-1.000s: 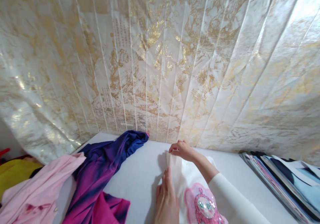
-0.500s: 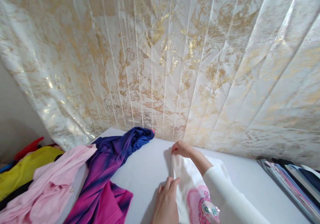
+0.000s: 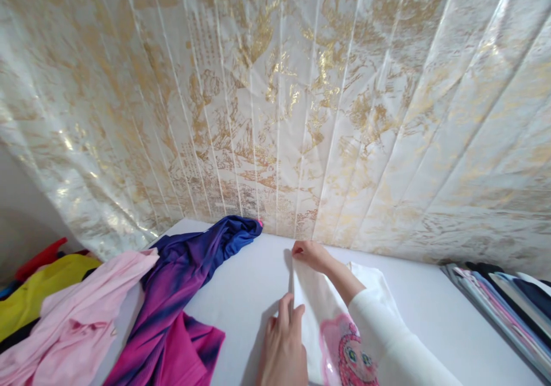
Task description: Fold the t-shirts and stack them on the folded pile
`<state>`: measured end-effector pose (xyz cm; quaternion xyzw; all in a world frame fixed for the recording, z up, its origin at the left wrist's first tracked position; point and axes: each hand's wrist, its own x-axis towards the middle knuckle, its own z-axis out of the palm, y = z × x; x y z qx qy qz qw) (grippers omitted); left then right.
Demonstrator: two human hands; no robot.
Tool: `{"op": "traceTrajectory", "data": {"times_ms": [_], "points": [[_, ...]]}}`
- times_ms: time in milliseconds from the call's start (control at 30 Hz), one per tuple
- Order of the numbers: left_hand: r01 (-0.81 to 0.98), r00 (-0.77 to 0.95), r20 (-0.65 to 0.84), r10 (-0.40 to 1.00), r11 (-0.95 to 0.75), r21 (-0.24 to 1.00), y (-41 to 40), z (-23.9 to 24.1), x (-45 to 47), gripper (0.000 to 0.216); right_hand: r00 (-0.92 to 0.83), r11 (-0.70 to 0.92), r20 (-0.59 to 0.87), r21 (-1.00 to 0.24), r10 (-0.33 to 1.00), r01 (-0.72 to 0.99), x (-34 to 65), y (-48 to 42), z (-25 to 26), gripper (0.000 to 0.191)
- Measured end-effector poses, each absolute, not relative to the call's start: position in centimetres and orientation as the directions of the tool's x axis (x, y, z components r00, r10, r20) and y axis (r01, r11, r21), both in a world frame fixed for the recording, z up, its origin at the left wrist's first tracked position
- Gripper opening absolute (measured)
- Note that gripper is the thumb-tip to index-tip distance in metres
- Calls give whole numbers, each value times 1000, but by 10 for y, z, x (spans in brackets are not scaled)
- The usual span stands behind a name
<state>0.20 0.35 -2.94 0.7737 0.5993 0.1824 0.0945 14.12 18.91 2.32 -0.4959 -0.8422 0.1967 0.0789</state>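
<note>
On the table (image 3: 243, 285), between purple garment (image 3: 181, 285) and stack (image 3: 495, 305), hold the shirt (image 3: 310, 303) by its left edge: pinched at the far end in the right hand (image 3: 312, 255), nearer in the left hand (image 3: 282, 346). Draw evenly, straighten the edge, avoid creasing the pink print (image 3: 329, 337).

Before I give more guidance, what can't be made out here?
In the head view:
White garment with pink cartoon print: lower end cut off by the bottom edge; part hidden behind the white right sleeve.
Right hand: its own fingers hide how many fabric layers it grips.
Left hand: cut off by the bottom edge.
Stack of folded clothes: cut off by the right edge.
Lettering on the gold-patterned sheet: too small to read.
</note>
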Motion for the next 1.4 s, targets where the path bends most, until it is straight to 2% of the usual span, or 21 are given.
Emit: {"op": "traceTrajectory", "data": {"times_ms": [133, 300, 400, 533, 667, 767, 833, 933, 1067, 1267, 1400], "points": [[909, 296, 212, 931, -343, 238, 3, -40, -1, 59, -476, 453, 39, -385, 879, 804, 136, 183, 7, 30], [774, 560, 245, 791, -606, 184, 7, -48, -1, 58, -447, 475, 162, -339, 880, 812, 133, 172, 1, 17], [740, 610, 250, 752, -653, 159, 9, -57, -1, 64, -433, 488, 228, -327, 872, 809, 137, 164, 11, 26], [740, 617, 292, 731, -665, 103, 6, -77, -10, 68, -404, 480, 274, -336, 873, 810, 159, 133, 27, 46], [731, 626, 298, 721, -675, 99, -5, -86, -28, 61, -400, 458, 230, -326, 887, 827, 201, 78, 16, 51], [757, 589, 267, 763, -637, 149, -3, -67, -30, 62, -361, 409, 206, -288, 909, 866, 235, 41, -11, 52], [809, 514, 277, 812, -566, 158, 8, -46, -19, 64, -316, 374, 241, -254, 918, 892, 251, 24, -29, 46], [887, 387, 307, 870, -442, 134, 36, -21, 11, 58, -272, 351, 320, -221, 908, 910, 261, 11, -48, 44], [926, 313, 313, 897, -362, 110, 65, -19, 43, 55, -232, 330, 383, -216, 894, 919, 258, 8, -57, 48], [917, 338, 337, 879, -388, 94, 66, -26, 43, 49, -99, 218, 376, -288, 921, 933, 261, 10, -64, 52], [914, 343, 326, 881, -393, 100, 65, -24, 41, 48, 16, 140, 331, -443, 944, 885, 280, 20, -55, 52]]}}
